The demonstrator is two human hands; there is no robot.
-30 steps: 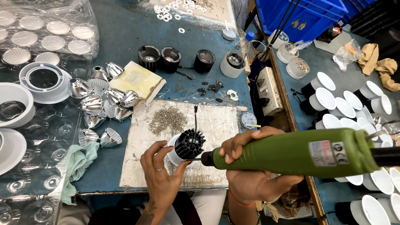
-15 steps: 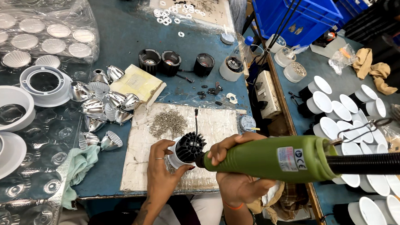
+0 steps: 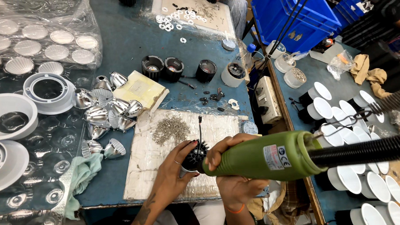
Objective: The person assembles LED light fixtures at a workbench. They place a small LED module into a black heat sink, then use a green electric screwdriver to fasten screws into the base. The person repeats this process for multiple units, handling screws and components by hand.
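Our left hand [image 3: 173,171] is clamped on a black finned lamp housing [image 3: 195,156], fingers wrapped round it from the 9 o'clock side, holding it just above the plastic-wrapped work mat [image 3: 144,172]. Our right hand [image 3: 233,169] is closed round the front end of a green electric screwdriver [image 3: 263,157], whose nose meets the housing from 3 o'clock; its black ribbed cable [image 3: 365,150] runs off toward 3 o'clock. At 11 o'clock from the housing a heap of small screws [image 3: 170,128] lies on the mat. Further out at 10 o'clock shiny metal reflectors [image 3: 107,112] cluster on the blue bench [image 3: 127,48], beside a yellow pad [image 3: 139,89]. At 12 o'clock three black housings [image 3: 174,68] stand in a row. At 9 o'clock a pale green cloth [image 3: 82,174] hangs over the bench edge, and white round trims [image 3: 48,91] rest on bubble wrap beyond. At 2 o'clock white-faced lamps [image 3: 337,116] stand near a blue crate [image 3: 294,16].
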